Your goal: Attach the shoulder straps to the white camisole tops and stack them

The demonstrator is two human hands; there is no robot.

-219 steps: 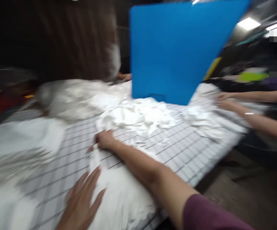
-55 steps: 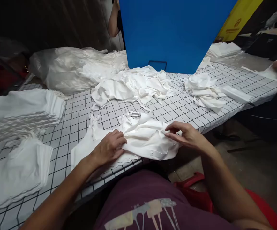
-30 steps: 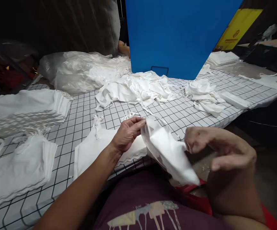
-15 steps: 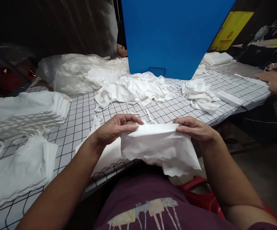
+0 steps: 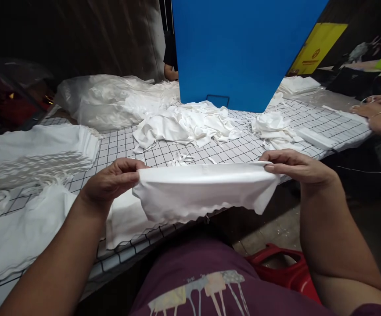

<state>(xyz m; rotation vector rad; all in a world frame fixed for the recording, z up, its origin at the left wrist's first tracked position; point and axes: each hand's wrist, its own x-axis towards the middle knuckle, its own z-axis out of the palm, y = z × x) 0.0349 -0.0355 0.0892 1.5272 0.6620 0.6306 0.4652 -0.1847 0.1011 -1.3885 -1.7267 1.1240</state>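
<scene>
I hold a white cloth piece (image 5: 200, 193) stretched wide in the air above the near edge of the grid-patterned table (image 5: 127, 147). My left hand (image 5: 111, 182) pinches its left top corner. My right hand (image 5: 294, 166) pinches its right top corner. The cloth hangs down with a wavy lower edge. Under it, on the table edge, lies a flat stack of white pieces (image 5: 124, 219).
Loose white cloth pieces (image 5: 184, 125) are heaped mid-table, with a smaller heap (image 5: 272, 127) to the right. Stacks of folded white cloth (image 5: 35, 151) lie at left. A blue panel (image 5: 239, 48) stands behind. Another person's hands (image 5: 378, 116) rest at the right table end. A red stool (image 5: 282, 274) is below.
My hands have moved apart and pulled the cloth out flat and wide. It has risen a little from the table edge.
</scene>
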